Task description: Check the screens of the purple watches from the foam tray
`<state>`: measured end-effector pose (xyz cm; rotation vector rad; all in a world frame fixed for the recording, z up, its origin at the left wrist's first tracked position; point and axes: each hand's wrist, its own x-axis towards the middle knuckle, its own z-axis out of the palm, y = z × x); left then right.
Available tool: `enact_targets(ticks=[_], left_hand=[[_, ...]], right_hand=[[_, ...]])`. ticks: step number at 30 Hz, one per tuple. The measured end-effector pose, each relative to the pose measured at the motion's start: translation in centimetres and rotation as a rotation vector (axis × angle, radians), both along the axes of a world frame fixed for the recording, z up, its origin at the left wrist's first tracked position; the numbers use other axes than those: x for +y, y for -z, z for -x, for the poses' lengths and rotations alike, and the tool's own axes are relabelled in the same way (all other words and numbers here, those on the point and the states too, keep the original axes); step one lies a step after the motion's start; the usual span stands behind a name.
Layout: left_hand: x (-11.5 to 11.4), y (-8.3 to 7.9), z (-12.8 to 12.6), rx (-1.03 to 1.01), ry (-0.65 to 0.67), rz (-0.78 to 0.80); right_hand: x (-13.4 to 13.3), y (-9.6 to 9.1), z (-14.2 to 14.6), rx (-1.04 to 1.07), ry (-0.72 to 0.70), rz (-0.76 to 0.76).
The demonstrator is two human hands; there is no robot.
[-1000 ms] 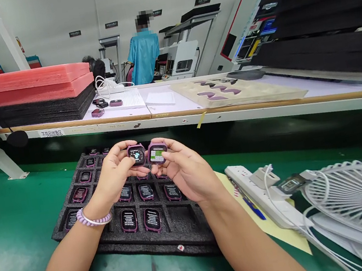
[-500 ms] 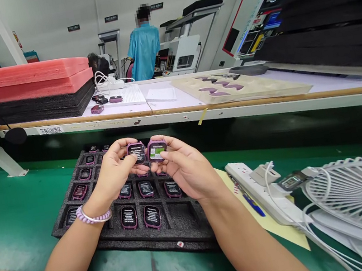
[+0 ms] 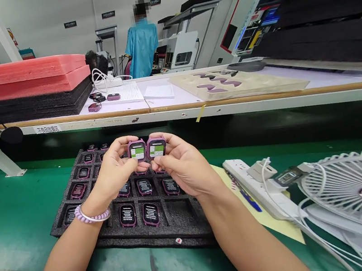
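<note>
My left hand (image 3: 117,169) is closed on a purple smartwatch body (image 3: 137,150), its thumb at the lower edge of the screen. A second purple smartwatch body (image 3: 156,148) is gripped by my right hand (image 3: 181,163), thumb likewise low on the glass. Both watches are held side by side, faces toward me, and each screen shows green and white blocks. Beneath them lies a black foam tray (image 3: 191,231) with several more purple watches in its compartments, their screens dark with white text. My hands and forearms hide part of the tray.
A white power strip (image 3: 241,166) with a plugged-in charger, a blue pen (image 3: 250,201) and a white fan (image 3: 358,190) are at the right. Pink foam sheets (image 3: 29,70) and a beige tray (image 3: 262,87) sit on the shelf. A person in blue (image 3: 142,45) stands behind.
The left watch's screen has switched from white text to green and white blocks. My left thumb has slid down toward the screen's lower edge; my right thumb has also shifted lower.
</note>
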<state>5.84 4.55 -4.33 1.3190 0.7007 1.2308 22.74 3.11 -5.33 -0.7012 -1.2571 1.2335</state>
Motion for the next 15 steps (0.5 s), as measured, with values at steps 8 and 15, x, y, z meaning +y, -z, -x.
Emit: enact_targets(ticks=[8, 15], left_hand=[[-0.16, -0.48, 0.28, -0.017, 0.019, 0.077], [-0.34, -0.36, 0.15, -0.016, 0.025, 0.063]], right_hand=[[0.34, -0.05, 0.09, 0.120, -0.002, 0.065], [0.14, -0.10, 0.21, 0.073, 0.040, 0.062]])
